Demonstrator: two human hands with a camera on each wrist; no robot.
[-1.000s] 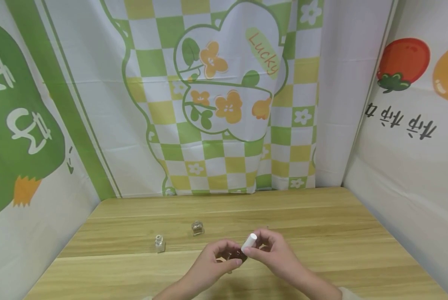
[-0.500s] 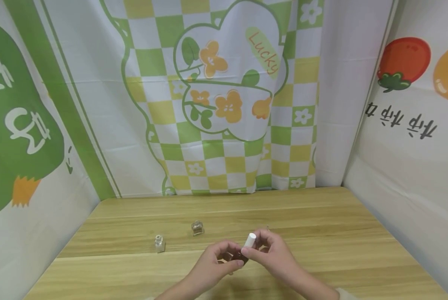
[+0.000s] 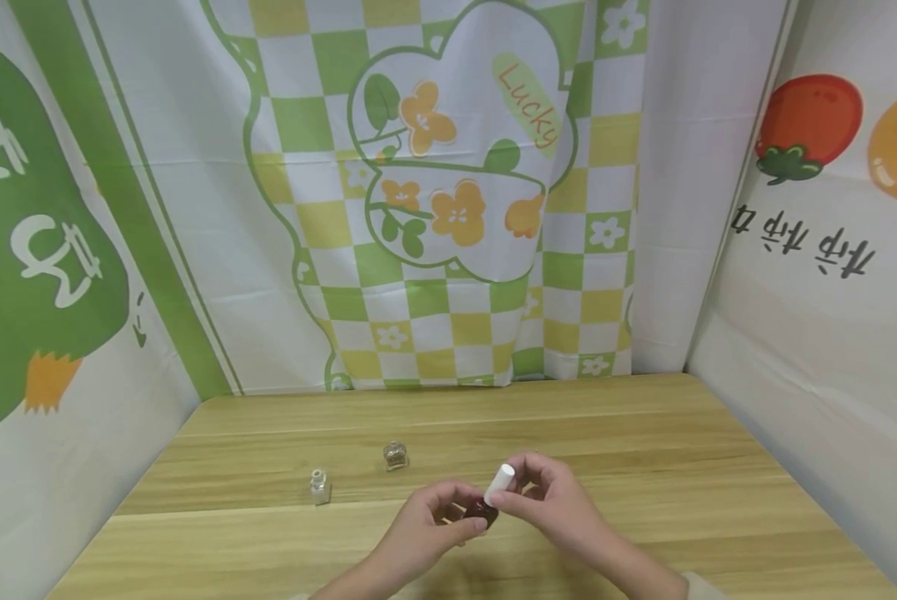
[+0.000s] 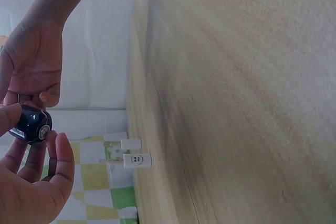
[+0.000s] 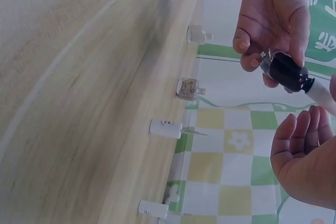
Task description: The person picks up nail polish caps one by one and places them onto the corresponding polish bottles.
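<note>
In the head view my left hand [image 3: 429,523] holds a small dark nail polish bottle [image 3: 482,514] between thumb and fingers, above the table's front half. My right hand [image 3: 552,500] pinches the bottle's white cap [image 3: 502,481] between thumb and fingers. The cap sits at the bottle's neck, tilted up and to the right, and no brush shows between them. From the right wrist, the dark glass bottle [image 5: 286,71] lies in line with the white cap [image 5: 320,96]. The left wrist view shows the bottle's base with a round label [image 4: 44,131].
Two uncapped nail polish bottles stand at the left on the wooden table [image 3: 216,550]: a clear one [image 3: 319,489] and a glittery one [image 3: 395,456]. Two white brush caps [image 5: 166,128] [image 5: 153,208] stand brush-up beyond my hands. Printed curtains surround the table.
The dark bottle has shifted slightly to the right and stands a little more upright. My right hand's fingers have moved up slightly on the cap. The bottles on the table are unmoved.
</note>
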